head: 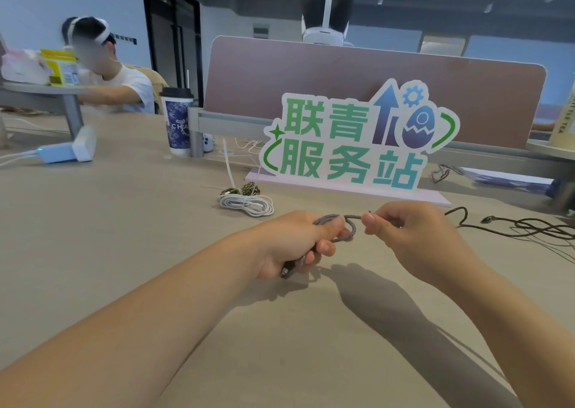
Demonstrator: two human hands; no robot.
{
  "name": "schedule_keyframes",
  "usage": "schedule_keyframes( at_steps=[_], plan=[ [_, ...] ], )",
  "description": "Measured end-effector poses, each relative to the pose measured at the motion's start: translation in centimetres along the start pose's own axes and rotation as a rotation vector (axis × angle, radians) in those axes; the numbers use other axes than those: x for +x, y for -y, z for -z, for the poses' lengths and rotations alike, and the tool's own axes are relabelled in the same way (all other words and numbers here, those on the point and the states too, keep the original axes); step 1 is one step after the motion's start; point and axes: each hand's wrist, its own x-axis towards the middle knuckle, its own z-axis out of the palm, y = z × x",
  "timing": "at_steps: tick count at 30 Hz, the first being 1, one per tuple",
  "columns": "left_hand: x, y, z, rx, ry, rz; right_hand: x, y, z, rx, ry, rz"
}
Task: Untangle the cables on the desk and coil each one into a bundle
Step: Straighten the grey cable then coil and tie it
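A grey braided cable (351,224) is held above the desk (93,221) between both hands. My left hand (292,246) grips a small coil of it, with a dark plug end sticking out below the fist. My right hand (404,233) pinches the cable's other stretch between thumb and forefinger, just right of the loop. A white cable bundle (245,206) lies coiled on the desk behind my left hand. Two small braided green-brown bundles (241,189) sit just beyond it. A loose black cable tangle (529,227) spreads out at the right.
A standing sign with green characters (351,140) is at the back centre on a pale base. A lidded paper cup (177,121) stands left of it by a partition post. A white charger block (67,149) lies far left. Another person sits at the back left.
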Motion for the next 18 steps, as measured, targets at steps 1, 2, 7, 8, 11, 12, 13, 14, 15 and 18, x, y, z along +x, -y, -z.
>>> schedule_keyframes(
  at_steps=[1, 2, 7, 8, 11, 12, 13, 14, 15, 18],
  plan=[
    [-0.1, 0.0, 0.1, 0.021, 0.019, 0.004, -0.1, 0.2, -0.1, 0.001, -0.004, 0.007],
    [-0.2, 0.0, 0.1, 0.032, 0.04, 0.007, -0.2, 0.3, -0.2, 0.002, -0.013, 0.018],
    [0.0, 0.5, 0.1, -0.006, 0.103, 0.029, -0.3, 0.1, -1.3, 0.043, -0.035, 0.056],
    [0.1, 0.6, 0.1, -0.022, 0.094, 0.043, -0.3, 0.0, -1.4, 0.025, -0.03, 0.057],
    [0.2, 0.5, 0.1, -0.066, 0.048, 0.064, -0.1, 0.0, -1.0, -0.021, 0.008, 0.044],
    [0.3, 0.5, 0.1, -0.084, 0.031, 0.055, 0.0, 0.0, -0.8, -0.031, 0.037, 0.018],
    [0.4, 0.4, 0.3, -0.103, 0.005, 0.039, 0.1, -0.1, -0.6, -0.038, 0.073, -0.022],
    [0.5, 0.4, 0.5, -0.13, -0.034, 0.022, 0.2, -0.2, -0.4, -0.035, 0.112, -0.072],
    [0.6, 0.3, 0.9, -0.168, -0.083, 0.01, 0.2, -0.3, -0.2, -0.021, 0.143, -0.122],
    [0.9, 0.3, 2.0, -0.276, -0.253, -0.02, 0.3, -0.4, 0.5, -0.009, 0.158, -0.198]
  ],
)
